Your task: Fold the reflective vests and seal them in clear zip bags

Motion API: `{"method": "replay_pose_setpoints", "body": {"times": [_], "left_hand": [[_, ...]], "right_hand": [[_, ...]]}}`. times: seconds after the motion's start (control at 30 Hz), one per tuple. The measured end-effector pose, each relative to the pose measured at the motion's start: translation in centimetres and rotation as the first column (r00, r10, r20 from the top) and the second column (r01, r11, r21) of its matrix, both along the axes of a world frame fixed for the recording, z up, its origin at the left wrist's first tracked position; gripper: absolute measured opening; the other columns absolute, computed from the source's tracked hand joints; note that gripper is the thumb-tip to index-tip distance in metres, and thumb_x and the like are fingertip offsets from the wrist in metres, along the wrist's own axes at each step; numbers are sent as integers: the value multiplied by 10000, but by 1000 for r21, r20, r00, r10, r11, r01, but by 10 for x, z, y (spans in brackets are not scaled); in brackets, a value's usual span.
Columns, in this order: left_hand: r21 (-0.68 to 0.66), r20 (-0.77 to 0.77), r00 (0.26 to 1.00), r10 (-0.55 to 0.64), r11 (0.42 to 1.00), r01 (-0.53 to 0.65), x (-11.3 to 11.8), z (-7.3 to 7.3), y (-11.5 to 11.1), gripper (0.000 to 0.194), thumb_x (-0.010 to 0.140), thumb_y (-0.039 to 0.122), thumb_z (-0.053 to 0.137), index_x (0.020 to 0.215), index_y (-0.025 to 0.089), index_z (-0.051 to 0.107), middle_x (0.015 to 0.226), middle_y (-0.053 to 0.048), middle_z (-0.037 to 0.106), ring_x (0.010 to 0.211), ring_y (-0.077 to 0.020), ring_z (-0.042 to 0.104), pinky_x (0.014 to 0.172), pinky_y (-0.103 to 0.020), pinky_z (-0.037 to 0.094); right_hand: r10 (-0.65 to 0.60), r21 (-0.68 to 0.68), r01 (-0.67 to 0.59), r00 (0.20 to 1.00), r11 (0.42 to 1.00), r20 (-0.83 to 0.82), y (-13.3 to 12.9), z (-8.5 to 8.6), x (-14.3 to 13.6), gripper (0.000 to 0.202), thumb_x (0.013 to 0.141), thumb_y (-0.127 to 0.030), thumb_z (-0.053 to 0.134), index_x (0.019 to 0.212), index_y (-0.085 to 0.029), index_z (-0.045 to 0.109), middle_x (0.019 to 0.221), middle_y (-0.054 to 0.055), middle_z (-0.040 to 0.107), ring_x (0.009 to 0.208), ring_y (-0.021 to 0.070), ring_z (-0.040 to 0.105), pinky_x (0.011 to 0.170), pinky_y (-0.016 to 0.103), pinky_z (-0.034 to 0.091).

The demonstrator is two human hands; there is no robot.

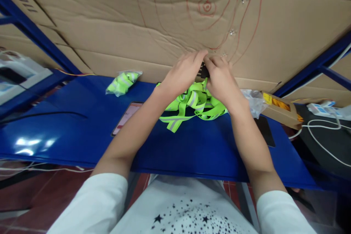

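Note:
A tangle of neon green reflective straps (196,106) lies on the blue table (82,124), near its far edge. My left hand (182,73) and my right hand (221,78) meet above the straps, their fingertips pinched together on a small dark piece (203,71) at the top of the straps. Both hands hide most of that piece. A bagged bundle of the same green straps (123,81) rests to the left, apart from my hands.
A phone with a lit screen (127,117) lies under my left forearm. A crumpled clear bag (253,100), a brown box (282,109) and a dark flat phone (264,129) sit at right. Cardboard sheets (164,18) wall the back. White cables (323,131) trail right.

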State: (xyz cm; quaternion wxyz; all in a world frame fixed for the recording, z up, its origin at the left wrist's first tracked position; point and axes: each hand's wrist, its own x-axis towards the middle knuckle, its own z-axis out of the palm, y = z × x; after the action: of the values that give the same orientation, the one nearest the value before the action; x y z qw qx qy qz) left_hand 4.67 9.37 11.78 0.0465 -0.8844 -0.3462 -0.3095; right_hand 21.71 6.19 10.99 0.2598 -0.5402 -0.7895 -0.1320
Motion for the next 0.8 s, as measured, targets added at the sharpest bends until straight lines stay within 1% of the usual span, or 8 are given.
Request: {"method": "replay_pose_setpoints", "body": {"times": [0.1, 0.2, 0.3, 0.47, 0.6, 0.67, 0.73, 0.8], "left_hand": [[-12, 77, 997, -8, 1000, 9, 0, 0, -1, 686, 913, 0, 393, 1575, 179, 405, 1483, -118, 633, 1415, -261, 583, 1210, -406, 453], [-9, 140, 990, -31, 999, 33, 2, 2, -7, 767, 870, -24, 426, 1608, 167, 346, 1515, -116, 610, 1396, -259, 585, 1196, -401, 468], [-10, 153, 988, 9, 1000, -7, 10, 1, -13, 731, 901, -7, 416, 1613, 145, 357, 1519, -142, 601, 1392, -283, 581, 1204, -430, 459], [-13, 185, 980, 78, 997, -77, 15, -2, -14, 625, 955, 65, 406, 1552, 245, 442, 1492, -119, 629, 1412, -302, 580, 1192, -455, 457], [-25, 192, 976, 104, 995, -101, 1, 6, -12, 707, 892, 84, 509, 1545, 299, 345, 1410, -87, 675, 1286, -277, 660, 1069, -407, 536], [-27, 224, 964, 146, 989, -144, -6, 12, -14, 638, 897, 136, 573, 1477, 312, 373, 1295, -72, 714, 1203, -267, 694, 1018, -400, 547], [-6, 297, 946, 131, 991, -136, -10, 17, -18, 479, 917, 215, 630, 1353, 295, 448, 1194, -58, 727, 1151, -266, 707, 997, -420, 541], [5, 411, 911, 32, 999, -38, -12, 20, -22, 411, 884, 235, 695, 1242, 268, 494, 1069, -35, 725, 1044, -259, 720, 942, -429, 543]], "right_hand": [[98, 18, -97, 993, 995, -66, 4, 1, 5, 751, 919, -178, 525, 1646, -232, 343, 1587, 169, 499, 1484, 377, 447, 1150, 639, 457], [190, 11, -190, 975, 982, -116, 5, 5, 14, 928, 849, -178, 605, 1688, -299, 228, 1670, 109, 418, 1544, 311, 404, 1182, 551, 488], [164, 28, -162, 976, 986, -145, 6, 6, 13, 940, 809, -129, 580, 1677, -264, 247, 1664, 122, 431, 1543, 296, 418, 1201, 522, 488], [151, 79, -141, 978, 987, -143, 9, -1, 1, 846, 800, -92, 535, 1620, -171, 344, 1619, 168, 465, 1563, 267, 393, 1290, 481, 402], [288, 42, -286, 938, 957, -191, 6, 9, 19, 920, 838, -256, 702, 1656, -229, 282, 1679, 142, 401, 1556, 291, 417, 1294, 517, 395], [355, 15, -367, 888, 930, -291, 2, 18, 34, 994, 829, -397, 794, 1663, -253, 272, 1671, 137, 423, 1528, 305, 465, 1294, 547, 384], [399, -15, -446, 815, 895, -419, -2, 24, 45, 968, 809, -519, 833, 1621, -266, 370, 1587, 122, 535, 1473, 319, 534, 1258, 563, 425], [400, -50, -512, 725, 857, -561, -5, 28, 49, 858, 787, -591, 847, 1518, -288, 517, 1466, 84, 644, 1390, 330, 609, 1171, 560, 516]]}}
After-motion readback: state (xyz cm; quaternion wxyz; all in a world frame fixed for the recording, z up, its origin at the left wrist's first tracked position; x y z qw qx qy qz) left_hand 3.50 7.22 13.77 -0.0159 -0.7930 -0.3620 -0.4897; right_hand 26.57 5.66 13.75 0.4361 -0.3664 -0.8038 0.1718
